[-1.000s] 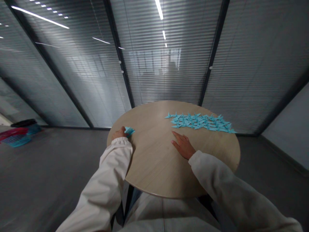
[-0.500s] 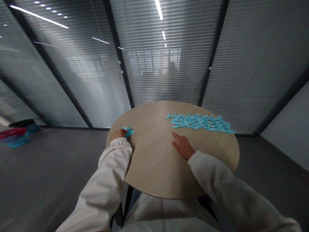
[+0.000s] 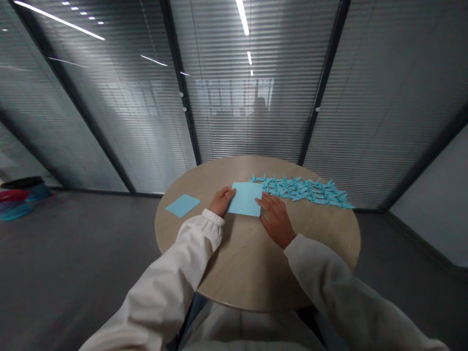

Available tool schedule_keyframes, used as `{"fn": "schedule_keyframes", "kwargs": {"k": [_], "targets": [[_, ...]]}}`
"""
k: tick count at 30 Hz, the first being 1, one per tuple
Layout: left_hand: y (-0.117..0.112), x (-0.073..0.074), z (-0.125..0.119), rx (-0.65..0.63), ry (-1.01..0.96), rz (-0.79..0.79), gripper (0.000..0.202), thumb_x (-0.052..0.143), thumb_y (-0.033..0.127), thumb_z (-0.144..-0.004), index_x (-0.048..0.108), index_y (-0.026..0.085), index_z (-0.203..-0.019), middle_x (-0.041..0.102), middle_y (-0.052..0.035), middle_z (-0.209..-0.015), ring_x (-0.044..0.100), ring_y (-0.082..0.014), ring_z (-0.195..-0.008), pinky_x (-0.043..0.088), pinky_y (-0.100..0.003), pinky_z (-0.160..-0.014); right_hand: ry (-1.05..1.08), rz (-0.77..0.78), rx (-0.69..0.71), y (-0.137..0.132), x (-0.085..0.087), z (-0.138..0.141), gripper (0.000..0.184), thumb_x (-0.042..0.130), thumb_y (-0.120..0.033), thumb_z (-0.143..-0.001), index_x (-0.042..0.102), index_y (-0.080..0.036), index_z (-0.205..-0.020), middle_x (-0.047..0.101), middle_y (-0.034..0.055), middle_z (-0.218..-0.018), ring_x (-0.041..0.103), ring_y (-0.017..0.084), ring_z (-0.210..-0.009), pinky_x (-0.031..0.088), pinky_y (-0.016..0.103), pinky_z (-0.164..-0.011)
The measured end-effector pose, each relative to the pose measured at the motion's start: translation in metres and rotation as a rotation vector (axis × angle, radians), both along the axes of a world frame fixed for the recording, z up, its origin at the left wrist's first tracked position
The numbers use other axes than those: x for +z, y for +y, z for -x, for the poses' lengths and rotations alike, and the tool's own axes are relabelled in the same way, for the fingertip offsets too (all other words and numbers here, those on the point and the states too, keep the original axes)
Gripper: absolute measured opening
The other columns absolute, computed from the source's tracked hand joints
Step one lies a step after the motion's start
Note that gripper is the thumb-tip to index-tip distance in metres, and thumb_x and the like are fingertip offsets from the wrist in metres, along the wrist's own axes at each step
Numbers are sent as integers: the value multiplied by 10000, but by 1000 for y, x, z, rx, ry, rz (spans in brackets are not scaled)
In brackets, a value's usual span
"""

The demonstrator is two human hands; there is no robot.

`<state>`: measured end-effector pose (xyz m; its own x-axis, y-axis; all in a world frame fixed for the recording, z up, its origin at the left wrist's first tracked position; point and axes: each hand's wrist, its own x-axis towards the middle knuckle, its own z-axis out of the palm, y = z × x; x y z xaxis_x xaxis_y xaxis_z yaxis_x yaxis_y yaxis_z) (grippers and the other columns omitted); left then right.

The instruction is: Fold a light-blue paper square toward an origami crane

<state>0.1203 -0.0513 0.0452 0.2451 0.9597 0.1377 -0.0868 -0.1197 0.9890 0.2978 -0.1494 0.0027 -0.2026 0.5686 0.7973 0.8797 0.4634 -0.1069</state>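
Observation:
A light blue square sheet of paper [image 3: 245, 199] lies at the middle of the round wooden table [image 3: 252, 263]. My left hand [image 3: 221, 201] pinches the sheet's left edge. My right hand [image 3: 275, 219] rests at the sheet's right edge, fingers stretched out and touching it. A small stack of blue paper squares [image 3: 182, 205] sits near the table's left rim. Several folded blue paper cranes [image 3: 303, 189] are spread in a patch at the back right of the table.
Glass partitions with closed blinds and dark frames [image 3: 321, 83] stand right behind the table. Grey floor surrounds it. Coloured baskets [image 3: 16, 204] lie on the floor at the far left. My lap and white sleeves fill the bottom of the view.
My left hand has carried one blue sheet from the stack at the left rim to the table's middle. My right hand has shifted slightly to meet the sheet's right edge.

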Motion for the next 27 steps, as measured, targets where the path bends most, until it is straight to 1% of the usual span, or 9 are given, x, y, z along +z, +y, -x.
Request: {"fn": "schedule_keyframes", "kwargs": {"k": [2, 4, 9, 11, 14, 18, 21, 23, 27], "targets": [[-1, -6, -10, -73, -19, 78, 340, 669, 435, -543, 500, 156, -640, 448, 63, -467, 402, -65, -409, 299, -182, -416, -2, -47, 7, 0, -1, -2, 357, 424, -145, -837, 499, -204, -1182, 524, 86, -1189, 390, 203, -1201, 263, 446, -1038], [-1, -13, -12, -95, -14, 119, 349, 681, 431, -520, 492, 155, -621, 453, 61, -462, 407, -66, -406, 309, -187, -418, 4, -71, 9, 1, -3, -4, 283, 446, -144, -836, 569, -216, -1081, 557, 75, -1092, 446, 199, -1120, 288, 446, -1014], [4, -27, -8, -52, 74, 70, 378, 675, 463, -517, 452, 165, -582, 398, 84, -418, 357, -48, -382, 274, -176, -402, -10, -51, -13, -1, -4, -3, 141, 535, -232, -819, 657, -244, -889, 555, 54, -896, 474, 199, -933, 367, 422, -897], [6, -29, -7, -45, 108, 33, 386, 664, 484, -532, 454, 168, -606, 396, 87, -417, 351, -48, -380, 266, -176, -400, -19, -14, -16, -4, -1, -2, 137, 538, -256, -820, 667, -257, -864, 552, 50, -903, 464, 202, -935, 361, 417, -893], [5, -27, -6, -69, 158, -14, 401, 640, 512, -567, 491, 169, -711, 387, 92, -418, 342, -55, -377, 251, -179, -399, -13, 62, -12, -6, 2, 1, 154, 521, -281, -833, 670, -280, -870, 551, 46, -996, 444, 209, -1006, 325, 422, -930], [0, -26, -8, -152, 232, -97, 418, 591, 536, -636, 535, 155, -798, 327, 97, -424, 288, -49, -377, 206, -182, -396, 78, 141, -7, -3, 2, 1, 163, 515, -320, -838, 669, -276, -872, 557, 43, -1030, 446, 208, -1032, 312, 415, -942], [-7, -26, -12, -269, 257, -172, 425, 549, 553, -680, 563, 138, -774, 401, 66, -485, 350, -59, -441, 263, -187, -432, 193, 160, -44, 3, -1, -2, 183, 523, -358, -831, 663, -241, -851, 580, 46, -933, 487, 198, -950, 355, 382, -886], [-12, -27, -15, -305, 256, -209, 440, 535, 567, -690, 573, 134, -759, 455, 46, -533, 409, -74, -497, 326, -195, -475, 255, 170, -57, 8, -2, -4, 191, 538, -372, -820, 652, -219, -827, 595, 41, -856, 509, 193, -886, 374, 362, -847], [-21, -26, -21, -348, 197, -119, 484, 483, 615, -706, 561, 139, -748, 519, 15, -607, 501, -115, -572, 436, -236, -553, 350, 203, -49, 11, -1, -7, 180, 565, -374, -800, 623, -205, -788, 621, 23, -789, 532, 183, -817, 386, 341, -814]]}}
